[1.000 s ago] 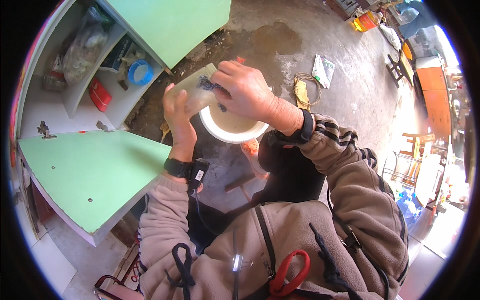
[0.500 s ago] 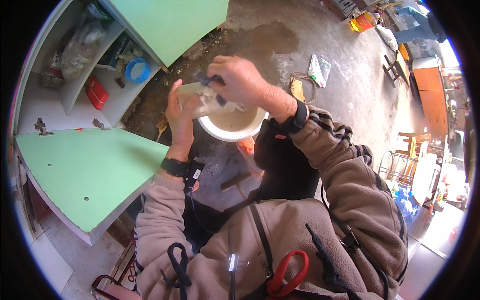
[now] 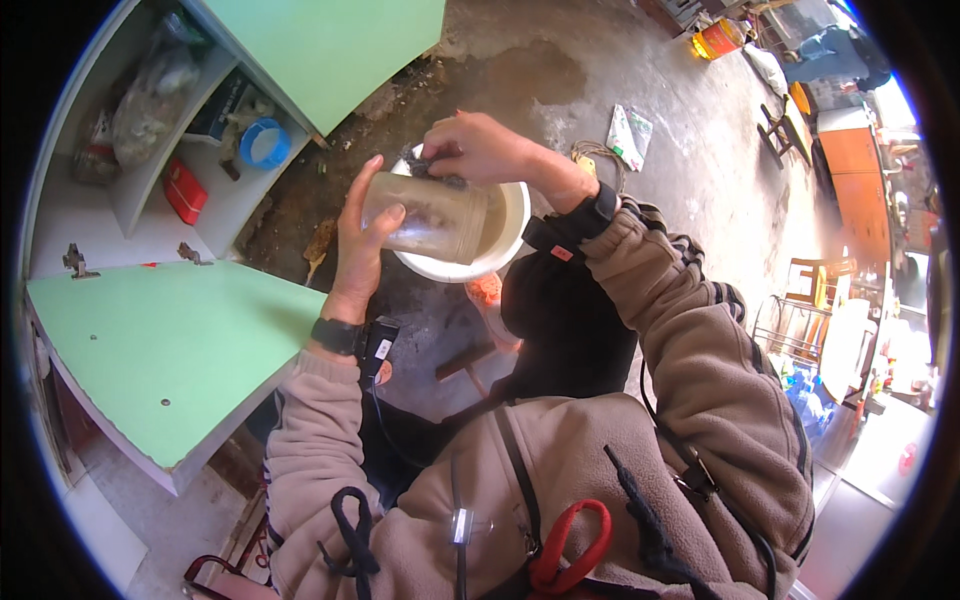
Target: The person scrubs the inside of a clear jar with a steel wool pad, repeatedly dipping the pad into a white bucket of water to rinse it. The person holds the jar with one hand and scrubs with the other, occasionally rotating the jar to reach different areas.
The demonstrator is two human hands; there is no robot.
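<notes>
My left hand [image 3: 362, 232] is wrapped round the base end of a cloudy, see-through jar [image 3: 430, 222]. The jar lies on its side in the air, its wider rim end pointing right, above a white basin [image 3: 462, 271] of murky water on the floor. With closed fingers my right hand [image 3: 475, 148] presses a crumpled dark grey rag [image 3: 425, 165] against the jar's far side. Part of the rag is hidden behind the jar and fingers.
At left stands a cupboard with an open green door [image 3: 170, 340], holding a blue cup [image 3: 265, 143], a red box [image 3: 185, 190] and plastic bags. A bottle of yellow liquid [image 3: 718, 40], a packet [image 3: 630, 138] and a wooden stool [image 3: 785, 130] are on the floor to the right.
The jar has turned so its side faces up and its rim points right. My right hand and the rag have shifted slightly along the jar's far side.
</notes>
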